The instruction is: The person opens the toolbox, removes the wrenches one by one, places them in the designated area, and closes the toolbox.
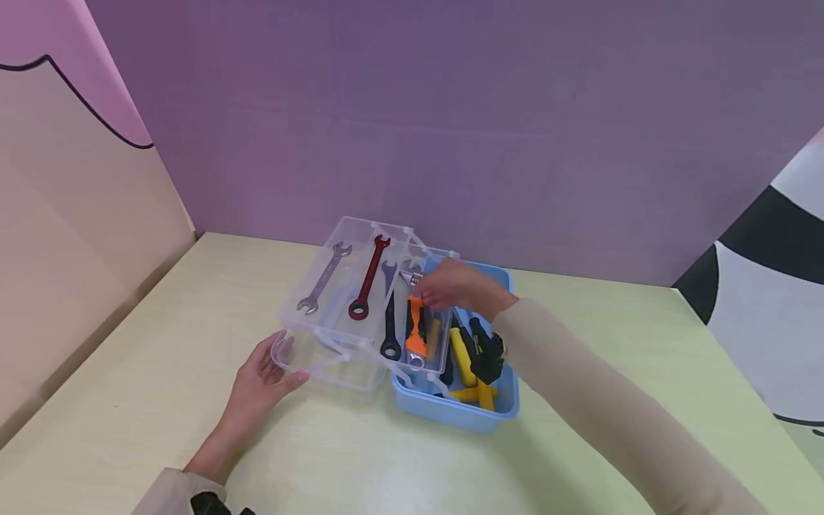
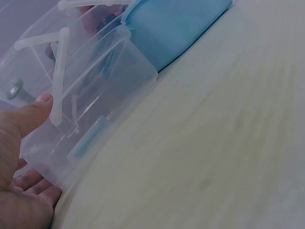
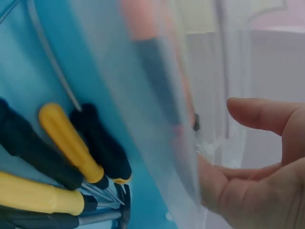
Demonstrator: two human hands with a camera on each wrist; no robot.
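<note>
Lower left, our left hand [image 1: 260, 386] cups the clear tray [image 1: 335, 315], fingers relaxed, thumb on its rim. Centre: silver wrench [image 1: 324, 277], red wrench [image 1: 368, 279]. Right hand [image 1: 450, 286] fingers loosely curled at the tray's far edge over the blue toolbox [image 1: 450, 415].

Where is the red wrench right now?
In the head view the red wrench lies in the clear tray, left of centre, between the silver wrench and the black wrench.
</note>
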